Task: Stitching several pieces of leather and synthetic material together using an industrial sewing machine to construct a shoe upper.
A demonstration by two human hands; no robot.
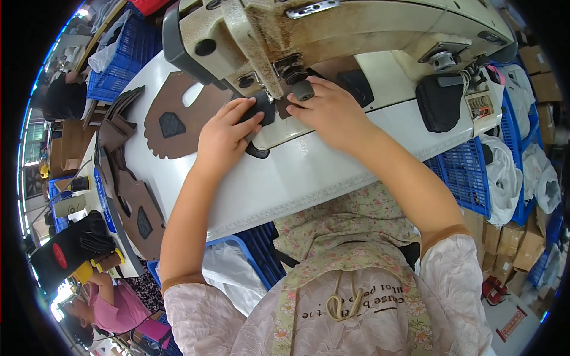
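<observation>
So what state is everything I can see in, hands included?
Left hand: open, fingertips on the black piece.
Black piece: beside the presser foot, partly covered by fingers.
Right hand: fingers bent at the machine; grip unclear.
Sewing machine: running or stopped, can't tell.
Brown piece with black patch: flat on the white tabletop.
Brown stack: layered unevenly.
Blue crate below: holding crumpled white plastic.

Smooth, glossy white worktop (267, 193); matt, leather-like flat brown piece (189, 126) toward its left edge; worn, painted-metal cream sewing machine (350, 38).
</observation>
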